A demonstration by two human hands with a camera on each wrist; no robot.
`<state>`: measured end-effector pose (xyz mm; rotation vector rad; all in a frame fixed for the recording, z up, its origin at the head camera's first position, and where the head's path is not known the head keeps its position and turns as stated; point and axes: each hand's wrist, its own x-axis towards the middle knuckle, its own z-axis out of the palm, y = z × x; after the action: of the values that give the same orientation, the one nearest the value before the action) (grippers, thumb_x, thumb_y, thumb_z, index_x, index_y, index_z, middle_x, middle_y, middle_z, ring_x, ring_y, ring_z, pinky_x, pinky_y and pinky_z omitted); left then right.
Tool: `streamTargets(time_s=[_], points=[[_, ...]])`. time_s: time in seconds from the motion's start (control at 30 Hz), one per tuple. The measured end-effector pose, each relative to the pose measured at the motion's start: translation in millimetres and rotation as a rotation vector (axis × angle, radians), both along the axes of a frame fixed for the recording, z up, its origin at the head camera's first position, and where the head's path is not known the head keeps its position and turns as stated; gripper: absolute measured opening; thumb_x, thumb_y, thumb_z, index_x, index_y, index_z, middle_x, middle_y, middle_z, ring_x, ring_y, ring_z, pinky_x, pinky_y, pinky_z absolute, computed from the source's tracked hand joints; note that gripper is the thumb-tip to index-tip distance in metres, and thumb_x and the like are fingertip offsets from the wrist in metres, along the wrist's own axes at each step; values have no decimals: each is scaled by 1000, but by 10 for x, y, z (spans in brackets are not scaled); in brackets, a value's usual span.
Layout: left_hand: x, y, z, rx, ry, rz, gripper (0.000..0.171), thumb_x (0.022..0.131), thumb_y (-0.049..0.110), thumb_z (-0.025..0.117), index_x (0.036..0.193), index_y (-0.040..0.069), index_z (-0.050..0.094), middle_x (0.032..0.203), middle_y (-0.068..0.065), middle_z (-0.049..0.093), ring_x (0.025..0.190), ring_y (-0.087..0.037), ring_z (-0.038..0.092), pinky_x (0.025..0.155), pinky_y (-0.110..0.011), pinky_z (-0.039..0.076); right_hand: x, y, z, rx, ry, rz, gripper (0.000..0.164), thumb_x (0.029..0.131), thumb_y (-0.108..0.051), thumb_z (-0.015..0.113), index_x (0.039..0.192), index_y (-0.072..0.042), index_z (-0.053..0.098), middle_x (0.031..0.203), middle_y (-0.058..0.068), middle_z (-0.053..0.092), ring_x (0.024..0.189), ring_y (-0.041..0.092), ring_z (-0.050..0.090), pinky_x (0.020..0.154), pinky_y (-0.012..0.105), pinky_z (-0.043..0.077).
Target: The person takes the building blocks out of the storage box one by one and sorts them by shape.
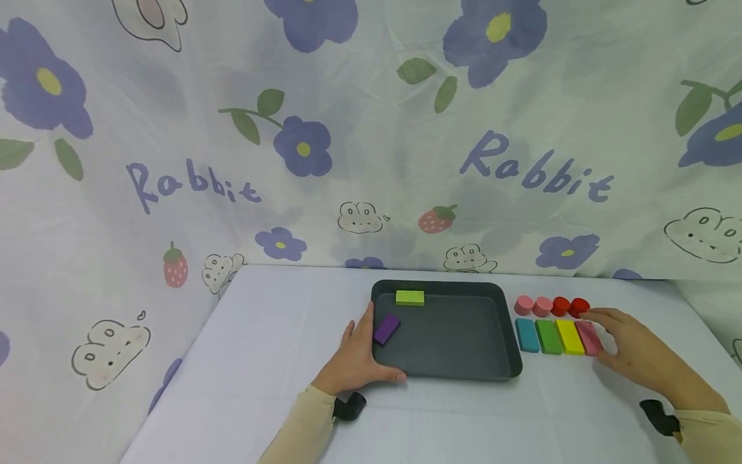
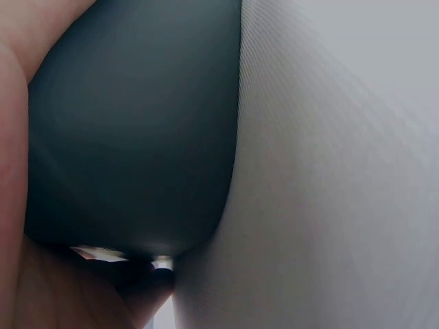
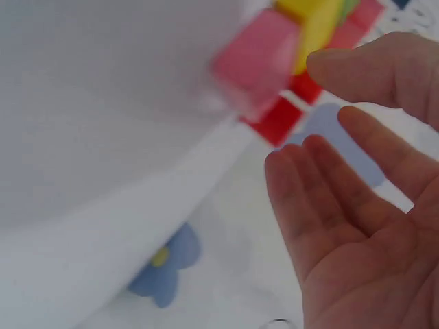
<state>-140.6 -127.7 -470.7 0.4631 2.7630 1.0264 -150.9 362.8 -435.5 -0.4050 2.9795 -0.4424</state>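
Observation:
My left hand (image 1: 351, 361) holds the near left corner of a dark grey tray (image 1: 452, 332), fingers along its left side and thumb at the front edge. In the left wrist view, the tray's wall (image 2: 137, 137) fills the space between thumb and fingers. Inside the tray lie a light green block (image 1: 409, 298) and a tilted purple block (image 1: 386, 329). My right hand (image 1: 634, 348) is at the right end of a row of blocks, nearest the pink block (image 1: 589, 338). The right wrist view shows its fingers extended and apart from the pink block (image 3: 257, 58), with nothing in the palm.
A blue block (image 1: 527, 335), a green block (image 1: 548, 336) and a yellow block (image 1: 570, 337) lie right of the tray. Behind them stand two pink cylinders (image 1: 524, 305) and two red cylinders (image 1: 560, 306). A patterned cloth (image 1: 377, 161) hangs behind the white table (image 1: 261, 361).

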Motion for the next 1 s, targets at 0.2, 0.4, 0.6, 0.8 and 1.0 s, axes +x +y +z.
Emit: streamTargets(time_s=[0.2, 0.4, 0.6, 0.8, 1.0], points=[[8, -5, 12, 9, 6, -2, 148, 64, 63, 88, 160, 1, -6, 168, -14, 8, 153, -24, 14, 123, -52, -1, 57, -237, 145, -13, 61, 4, 68, 75, -6, 86, 133, 9, 55, 135, 36, 45, 121, 56, 41, 91, 71, 44], [10, 2, 11, 20, 10, -5, 148, 64, 63, 88, 160, 0, -5, 167, -15, 9, 153, -24, 15, 123, -53, 0, 106, -525, 239, -85, 150, 34, 59, 78, -4, 81, 130, 11, 57, 133, 34, 49, 120, 53, 45, 94, 70, 44], [10, 10, 19, 23, 2, -4, 147, 64, 62, 88, 160, 1, -5, 167, -15, 9, 153, -24, 14, 123, -52, -1, 154, -816, 267, -134, 141, 19, 60, 82, -8, 79, 133, 12, 54, 136, 32, 48, 123, 52, 45, 95, 70, 43], [8, 10, 23, 20, 3, -3, 147, 64, 62, 88, 160, 1, -5, 167, -15, 9, 153, -24, 15, 123, -53, 0, 170, -1120, 227, -166, 200, 47, 59, 82, -9, 81, 133, 8, 57, 135, 28, 51, 121, 48, 50, 91, 61, 52], [10, 13, 33, 14, -2, -2, 147, 64, 63, 88, 160, 2, -6, 168, -13, 8, 153, -23, 13, 124, -51, -1, 184, -1395, 200, -195, 199, 55, 57, 83, -10, 82, 132, 5, 58, 135, 27, 52, 121, 46, 51, 93, 59, 52]])
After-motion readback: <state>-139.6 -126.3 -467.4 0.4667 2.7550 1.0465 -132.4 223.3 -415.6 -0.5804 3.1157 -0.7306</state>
